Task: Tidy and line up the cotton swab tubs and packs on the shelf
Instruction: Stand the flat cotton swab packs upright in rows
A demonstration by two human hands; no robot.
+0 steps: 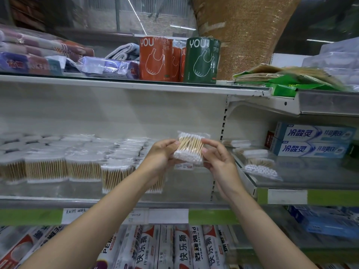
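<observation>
a clear pack of cotton swabs was held up in front of the middle shelf, between the two hands and clear of the shelf surface. the left hand gripped its left edge, thumb on the front face and fingers curled behind; the right hand pinched its right edge, fingertips on the upper corner and thumb lower down. the pack was tilted, wooden sticks showing in its middle and white tips along its lower end.

to the left on the same shelf stood a row of cotton swab tubs, about five across the front with more ranks behind; the back ones were blurred into pale lids and could not be counted. the tub nearest the left forearm was partly hidden by it.

on the neighbouring shelf to the right lay loose swab packs, at least three, overlapping and soft in focus. behind them two toothpaste boxes were stacked, their right ends running toward the frame edge.

the top shelf carried three orange rolls, two of them mostly hidden, and one green roll, both marked "you". boxes of plastic wrap below were cut off by the bottom edge
</observation>
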